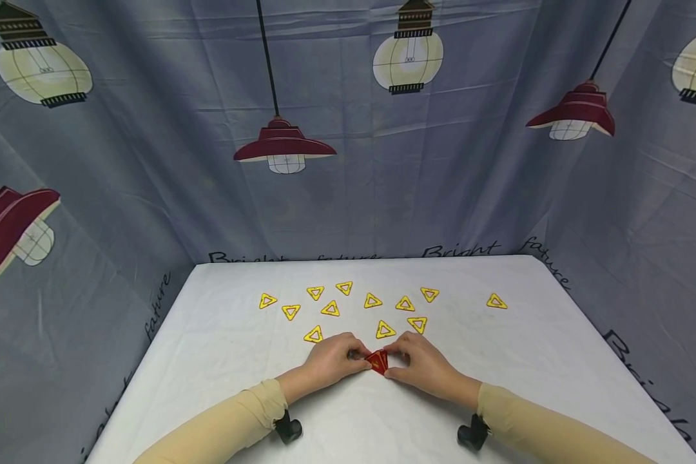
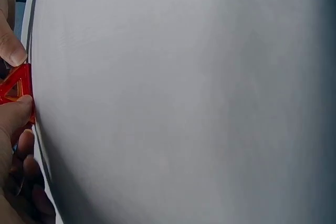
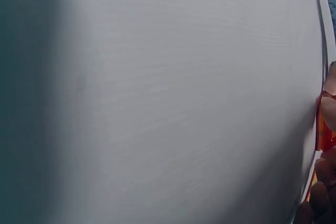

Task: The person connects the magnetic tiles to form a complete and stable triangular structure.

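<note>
Near the table's front middle, both hands hold a small red triangular piece with more than one slanted face showing. My left hand pinches its left side between thumb and fingers. On its right side, the thumb and fingers of my right hand pinch it too. In the left wrist view the red triangular piece shows a see-through-looking frame, with a thumb on its face. Only an edge of the piece appears in the right wrist view; fingers cover the rest.
Several yellow triangular frames lie scattered flat beyond the hands. One yellow triangle lies apart at the right. The white tabletop is enclosed by a grey-blue curtain printed with lamps.
</note>
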Demonstrator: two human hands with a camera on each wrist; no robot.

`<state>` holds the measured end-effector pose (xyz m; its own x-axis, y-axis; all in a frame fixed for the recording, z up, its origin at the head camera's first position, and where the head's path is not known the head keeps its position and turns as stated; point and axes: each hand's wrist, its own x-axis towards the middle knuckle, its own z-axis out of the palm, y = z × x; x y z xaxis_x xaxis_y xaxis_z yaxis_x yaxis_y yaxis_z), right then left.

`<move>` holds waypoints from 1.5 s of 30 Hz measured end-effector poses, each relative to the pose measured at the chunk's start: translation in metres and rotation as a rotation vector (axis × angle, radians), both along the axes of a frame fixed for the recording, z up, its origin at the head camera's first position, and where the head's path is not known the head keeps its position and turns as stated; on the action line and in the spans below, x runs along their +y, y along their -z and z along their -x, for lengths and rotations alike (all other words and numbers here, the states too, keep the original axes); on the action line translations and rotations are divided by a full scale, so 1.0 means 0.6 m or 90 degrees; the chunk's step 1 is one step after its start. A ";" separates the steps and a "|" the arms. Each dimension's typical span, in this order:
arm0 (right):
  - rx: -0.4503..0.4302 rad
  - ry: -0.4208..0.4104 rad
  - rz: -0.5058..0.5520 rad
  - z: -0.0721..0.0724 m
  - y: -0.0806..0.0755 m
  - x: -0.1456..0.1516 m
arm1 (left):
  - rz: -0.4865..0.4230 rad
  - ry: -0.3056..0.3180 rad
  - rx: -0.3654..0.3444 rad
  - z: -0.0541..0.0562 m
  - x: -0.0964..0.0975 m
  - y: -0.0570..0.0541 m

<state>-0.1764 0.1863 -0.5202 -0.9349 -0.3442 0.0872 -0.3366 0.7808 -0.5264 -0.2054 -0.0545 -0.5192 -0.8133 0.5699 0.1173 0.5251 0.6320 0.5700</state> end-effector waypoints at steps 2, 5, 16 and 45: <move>0.017 -0.001 -0.021 0.003 -0.001 -0.004 | 0.015 0.003 0.029 0.002 -0.003 -0.001; 0.048 -0.003 -0.055 0.009 -0.003 -0.012 | 0.045 0.007 0.091 0.007 -0.009 -0.004; 0.088 -0.005 -0.108 0.056 -0.014 -0.054 | 0.099 -0.032 0.176 0.037 -0.035 -0.014; 0.044 0.018 -0.139 0.129 -0.016 -0.060 | 0.120 -0.119 0.119 0.097 -0.069 -0.023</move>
